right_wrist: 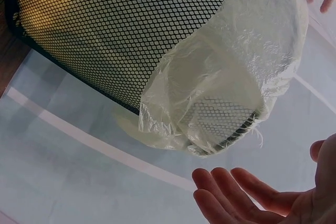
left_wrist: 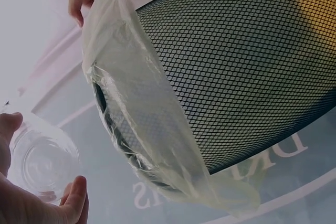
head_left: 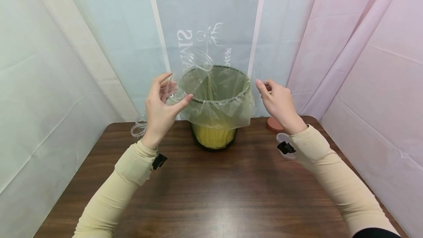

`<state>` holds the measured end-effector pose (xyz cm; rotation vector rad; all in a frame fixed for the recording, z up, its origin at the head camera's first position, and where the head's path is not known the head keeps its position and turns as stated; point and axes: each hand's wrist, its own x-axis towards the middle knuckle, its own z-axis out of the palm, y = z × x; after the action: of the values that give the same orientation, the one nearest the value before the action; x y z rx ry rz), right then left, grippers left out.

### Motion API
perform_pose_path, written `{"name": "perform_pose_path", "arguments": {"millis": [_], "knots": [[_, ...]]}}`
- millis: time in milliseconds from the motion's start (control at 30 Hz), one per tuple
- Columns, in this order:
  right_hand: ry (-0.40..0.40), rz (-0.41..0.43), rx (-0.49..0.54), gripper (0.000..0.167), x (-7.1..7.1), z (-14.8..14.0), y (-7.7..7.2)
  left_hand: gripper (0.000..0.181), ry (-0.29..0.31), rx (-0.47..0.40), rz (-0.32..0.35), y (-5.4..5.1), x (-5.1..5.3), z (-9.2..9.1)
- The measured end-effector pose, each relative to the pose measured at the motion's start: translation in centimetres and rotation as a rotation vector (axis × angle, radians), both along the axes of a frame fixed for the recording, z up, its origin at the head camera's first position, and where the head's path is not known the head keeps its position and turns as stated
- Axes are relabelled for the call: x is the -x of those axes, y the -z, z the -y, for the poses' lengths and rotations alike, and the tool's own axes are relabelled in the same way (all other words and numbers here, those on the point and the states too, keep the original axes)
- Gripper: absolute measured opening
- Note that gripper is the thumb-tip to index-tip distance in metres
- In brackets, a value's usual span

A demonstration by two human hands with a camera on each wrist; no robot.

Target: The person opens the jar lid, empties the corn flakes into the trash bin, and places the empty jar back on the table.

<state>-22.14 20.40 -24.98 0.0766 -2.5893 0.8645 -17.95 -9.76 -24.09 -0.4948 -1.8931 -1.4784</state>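
My left hand (head_left: 160, 107) grips a clear, round plastic container (head_left: 176, 94) between thumb and fingers, at the left side of the bin's rim. The container is tilted, its far end reaching up over the opening; the left wrist view shows its round clear end (left_wrist: 47, 163). A black mesh wastebasket (head_left: 214, 135) stands upright, lined with a thin translucent bag (head_left: 219, 115) folded over its rim. Beside the right of the rim hovers my right hand (head_left: 279, 102), apart from the bag. Its fingers (right_wrist: 262, 195) are loosely bent and hold nothing.
Clear round rings or lids (head_left: 138, 130) lie at the table's back left. At the back right are a reddish-brown round disc (head_left: 274, 124) and a small clear round container (head_left: 283, 139), partly hidden by the right wrist. Fabric walls (head_left: 373, 94) enclose the brown table (head_left: 198, 186).
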Motion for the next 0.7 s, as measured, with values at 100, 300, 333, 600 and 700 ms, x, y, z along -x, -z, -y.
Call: {"name": "perform_pose_path", "arguments": {"millis": [100,300,333,600,700], "knots": [[0.002,0.0,-0.007,0.063,-0.2,0.0,0.0,0.066,-0.014,0.009,-0.017,0.0,-0.2,-0.1],[0.009,-0.005,-0.015,0.064,-0.5,-0.1,0.0,0.062,0.027,-0.019,-0.018,0.1,-0.3,0.2],[0.008,-0.007,-0.016,0.065,-0.6,-0.1,0.0,0.062,0.038,-0.03,-0.014,0.1,-0.3,0.3],[-0.003,-0.015,-0.018,0.067,-1.0,-0.3,-0.1,0.056,0.07,-0.11,0.049,0.5,-0.1,0.8],[-0.013,-0.02,-0.019,0.064,-1.2,-0.4,0.0,0.053,0.075,-0.123,0.061,0.7,-0.1,0.9]]}}
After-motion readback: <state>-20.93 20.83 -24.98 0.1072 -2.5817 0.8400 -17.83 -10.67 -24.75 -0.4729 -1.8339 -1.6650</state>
